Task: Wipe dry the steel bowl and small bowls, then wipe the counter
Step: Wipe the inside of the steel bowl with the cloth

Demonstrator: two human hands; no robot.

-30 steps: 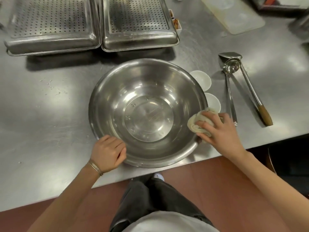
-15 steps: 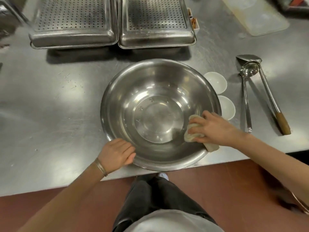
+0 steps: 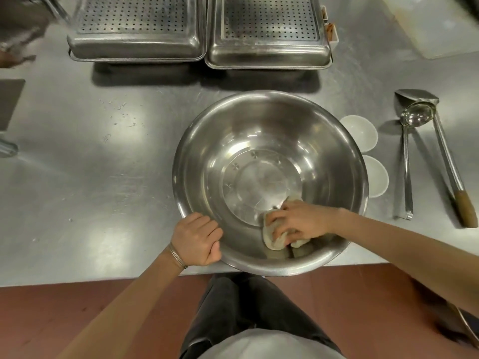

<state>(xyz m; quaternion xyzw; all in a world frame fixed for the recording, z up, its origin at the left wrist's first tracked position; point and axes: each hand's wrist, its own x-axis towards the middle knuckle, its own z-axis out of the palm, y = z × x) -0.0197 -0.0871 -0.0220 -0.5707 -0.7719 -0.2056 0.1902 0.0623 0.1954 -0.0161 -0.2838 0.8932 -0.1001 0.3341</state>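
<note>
Steel bowl [image 3: 269,141] sits at the counter's [image 3: 90,177] near edge; left hand [image 3: 198,239] is closed over its near-left rim. Right hand [image 3: 300,221] presses a bunched cloth [image 3: 272,239] against the inner near wall, fingers clenched on it. Two small bowls [image 3: 363,130] lie just right of the steel bowl.

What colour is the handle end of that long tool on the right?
Brown, like wood, on the spatula handle; the rest is steel. Seen in the head view.
</note>
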